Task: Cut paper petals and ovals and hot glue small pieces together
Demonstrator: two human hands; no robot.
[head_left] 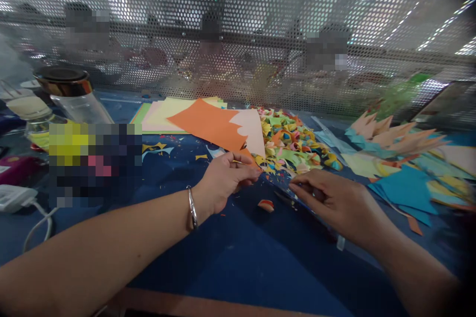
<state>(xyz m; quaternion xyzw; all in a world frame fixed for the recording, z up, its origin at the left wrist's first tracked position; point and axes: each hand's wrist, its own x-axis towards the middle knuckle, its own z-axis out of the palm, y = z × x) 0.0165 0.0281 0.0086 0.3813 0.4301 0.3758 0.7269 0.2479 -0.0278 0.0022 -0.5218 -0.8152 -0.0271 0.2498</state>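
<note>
My left hand (232, 173), with a silver bangle at its wrist, pinches the lower corner of an orange sheet of paper (208, 124). The right edge of that sheet is cut in scallops and points. Behind it lies a pale pink sheet (255, 129) with a similar jagged outline. To the right, my right hand (327, 195) is closed, thumb against fingers, over the edge of the scrap pile. A thin dark shape shows below its fingertips; what it grips, if anything, I cannot make out. A small curled paper scrap (266, 205) lies between the hands.
Colourful paper offcuts (290, 138) are heaped beyond my hands. Stacked coloured sheets (156, 114) lie at back left, near a lidded glass jar (80, 99) and a white charger (17, 198). Blue paper pieces (407, 190) and peach pointed cutouts (394, 133) lie right. A perforated metal screen (238, 20) stands behind.
</note>
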